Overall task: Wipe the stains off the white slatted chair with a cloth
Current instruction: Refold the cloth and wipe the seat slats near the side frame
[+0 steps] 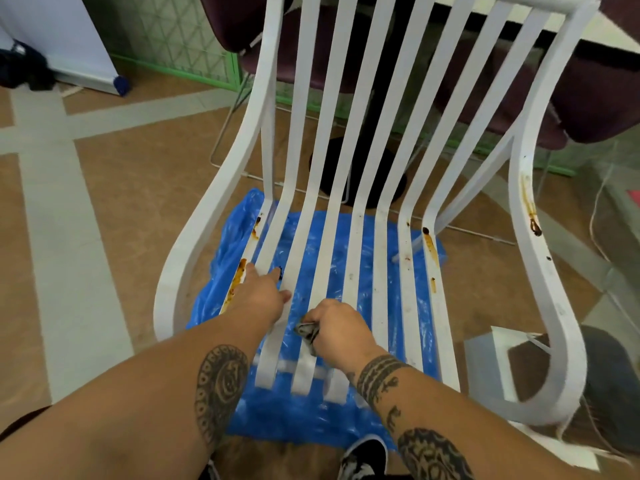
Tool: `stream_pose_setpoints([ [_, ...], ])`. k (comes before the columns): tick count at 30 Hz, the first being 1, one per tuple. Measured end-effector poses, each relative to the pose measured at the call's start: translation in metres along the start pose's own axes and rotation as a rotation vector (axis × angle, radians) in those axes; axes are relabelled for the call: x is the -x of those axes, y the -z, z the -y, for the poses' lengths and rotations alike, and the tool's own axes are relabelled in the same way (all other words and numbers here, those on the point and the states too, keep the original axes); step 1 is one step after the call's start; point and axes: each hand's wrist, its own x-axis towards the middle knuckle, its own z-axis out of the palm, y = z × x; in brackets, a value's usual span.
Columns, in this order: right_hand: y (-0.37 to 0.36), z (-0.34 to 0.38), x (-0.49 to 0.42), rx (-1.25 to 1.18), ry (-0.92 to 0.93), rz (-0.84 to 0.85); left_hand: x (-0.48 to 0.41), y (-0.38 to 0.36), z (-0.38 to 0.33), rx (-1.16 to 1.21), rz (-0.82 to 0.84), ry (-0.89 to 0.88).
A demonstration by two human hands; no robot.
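Note:
The white slatted chair [367, 140] fills the view, seen from the front. Brown stains [237, 280] streak its leftmost seat slat, a right-hand slat and the right armrest. My left hand [263, 292] lies on the left seat slats with its fingers stretched out flat, one fingertip beside a dark blot. My right hand [337, 329] grips a small dark, crumpled cloth [308, 332] and holds it against a middle seat slat near the front edge.
A blue plastic sheet [311, 420] is spread on the tiled floor under the seat. A dark purple chair [588, 98] and a table stand behind the backrest. A white box [498, 362] sits under the right armrest. My shoe [363, 459] is at the sheet's front edge.

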Motion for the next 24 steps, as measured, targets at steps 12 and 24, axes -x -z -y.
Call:
stream_pose_setpoints([
  [12,0.009,0.015,0.025,-0.022,-0.063,0.052,0.067,0.001,0.040,-0.181,0.047,-0.108],
  [24,-0.071,0.006,0.095,0.117,-0.004,0.075,0.083,-0.013,0.053,-0.189,0.074,-0.100],
])
